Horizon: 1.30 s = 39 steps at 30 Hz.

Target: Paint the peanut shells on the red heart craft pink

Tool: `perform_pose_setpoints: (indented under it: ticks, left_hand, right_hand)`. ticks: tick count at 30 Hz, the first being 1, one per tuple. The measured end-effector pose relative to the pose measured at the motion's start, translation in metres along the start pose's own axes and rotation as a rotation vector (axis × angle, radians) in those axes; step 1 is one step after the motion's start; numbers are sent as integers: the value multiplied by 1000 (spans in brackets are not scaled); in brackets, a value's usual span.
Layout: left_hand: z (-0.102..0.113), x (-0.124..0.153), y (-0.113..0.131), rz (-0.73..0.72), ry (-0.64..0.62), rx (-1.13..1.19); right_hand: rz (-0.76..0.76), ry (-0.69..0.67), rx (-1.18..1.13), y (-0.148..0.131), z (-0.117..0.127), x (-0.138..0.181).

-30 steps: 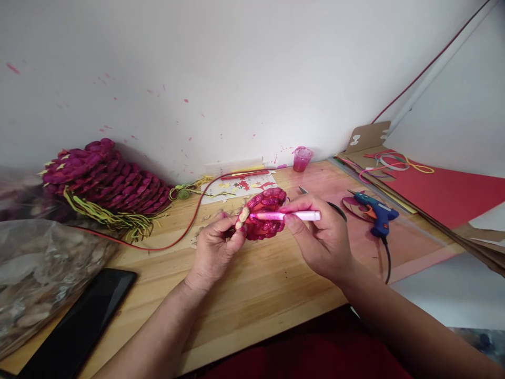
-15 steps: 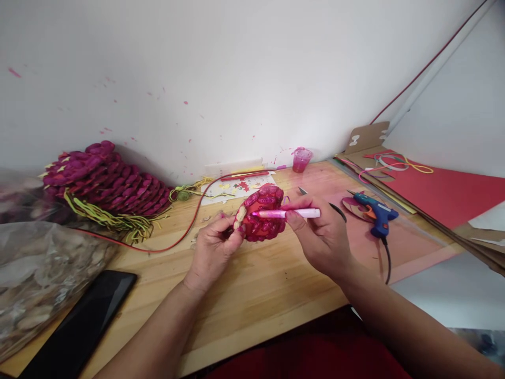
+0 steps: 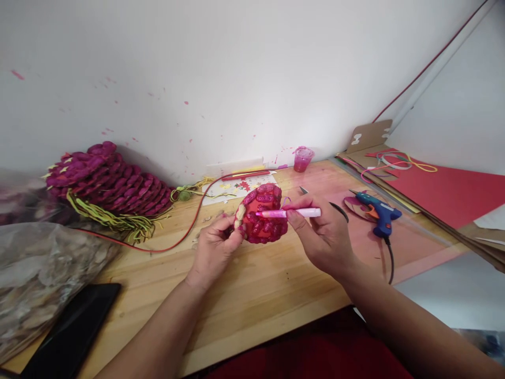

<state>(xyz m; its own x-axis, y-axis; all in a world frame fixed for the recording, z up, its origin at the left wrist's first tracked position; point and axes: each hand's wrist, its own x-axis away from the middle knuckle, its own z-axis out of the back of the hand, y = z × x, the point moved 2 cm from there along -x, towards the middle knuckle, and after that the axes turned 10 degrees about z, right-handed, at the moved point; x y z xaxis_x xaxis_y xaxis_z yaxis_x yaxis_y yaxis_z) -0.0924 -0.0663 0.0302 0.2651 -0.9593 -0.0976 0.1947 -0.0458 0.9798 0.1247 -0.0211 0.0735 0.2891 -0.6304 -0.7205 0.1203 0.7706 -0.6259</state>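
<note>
Right hand (image 3: 321, 237) holds marker (image 3: 290, 213) against red ornament (image 3: 264, 213)

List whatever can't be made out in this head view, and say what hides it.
- Marker tip: lost against the red ornament; contact cannot be told.
- Ornament's near edge: covered by the left hand.
- Marker's middle: wrapped by the right hand.
- Black phone: cut off by the bottom edge.
- Plastic bag contents: blurred.
- Sticker sheet: too small.
</note>
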Motion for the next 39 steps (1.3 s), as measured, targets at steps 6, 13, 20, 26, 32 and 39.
perform_pose_setpoints:
  ticks: [6, 13, 20, 26, 32, 39]
  left_hand:
    - [-1, 0, 1, -15, -17, 12]
    - [0, 0, -1, 47, -23, 85]
    - [-1, 0, -2, 109, -22, 220]
    - [-2, 0, -5, 172, -14, 266]
    - [-1, -1, -7, 184, -2, 192]
    - [-2, -1, -10, 302, 16, 244]
  right_hand:
    - [38, 10, 26, -2, 0, -2]
    - [51, -14, 60, 1, 0, -2]
    - [36, -31, -1, 2, -3, -1]
    - [50, -45, 29, -1, -1, -2]
    - [152, -140, 137, -6, -5, -10]
    - [108, -57, 119, 3, 13, -22]
